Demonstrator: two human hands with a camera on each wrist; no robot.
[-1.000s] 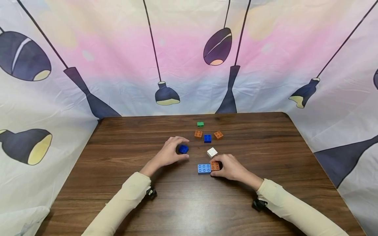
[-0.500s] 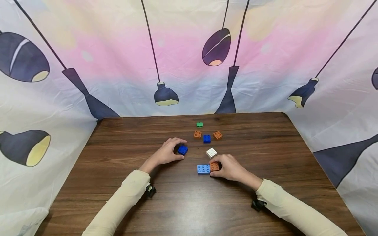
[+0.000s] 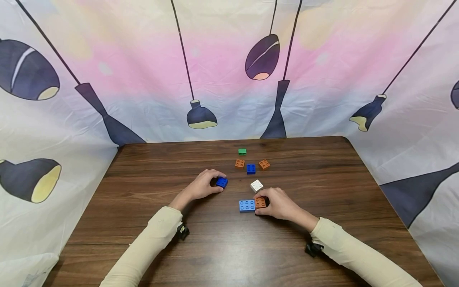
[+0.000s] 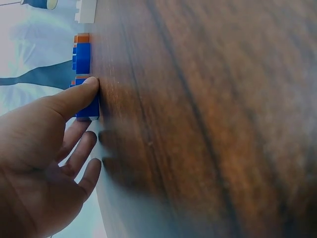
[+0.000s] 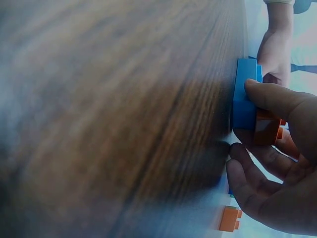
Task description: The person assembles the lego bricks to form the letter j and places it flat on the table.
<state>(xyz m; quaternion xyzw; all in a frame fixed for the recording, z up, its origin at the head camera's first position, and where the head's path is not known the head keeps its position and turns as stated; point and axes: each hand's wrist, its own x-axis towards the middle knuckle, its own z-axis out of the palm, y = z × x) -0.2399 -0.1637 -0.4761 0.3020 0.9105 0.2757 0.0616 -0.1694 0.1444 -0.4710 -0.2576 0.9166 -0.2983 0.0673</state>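
Note:
My left hand point(image 3: 205, 184) pinches a dark blue brick point(image 3: 222, 182) low at the table, thumb point(image 4: 79, 96) on the near side and index finger on the far side. In the left wrist view the other fingers hang loosely below the dark blue brick. My right hand point(image 3: 281, 203) holds an orange brick point(image 3: 260, 202) between thumb and fingers. The orange brick sits higher than the light blue brick point(image 3: 246, 206) and is joined at its right end. In the right wrist view the thumb tip also lies against the light blue brick's side.
Just behind the right hand lies a white brick point(image 3: 256, 185). Farther back are another dark blue brick point(image 3: 251, 169), two orange bricks, one left point(image 3: 240, 163) and one right point(image 3: 264, 164), and a green brick point(image 3: 242, 152). A patterned cloth point(image 3: 229, 59) hangs behind the wooden table point(image 3: 315, 167).
My left thumb and index finger have closed onto the dark blue brick, which has turned slightly. The right hand keeps its hold on the orange brick, practically still.

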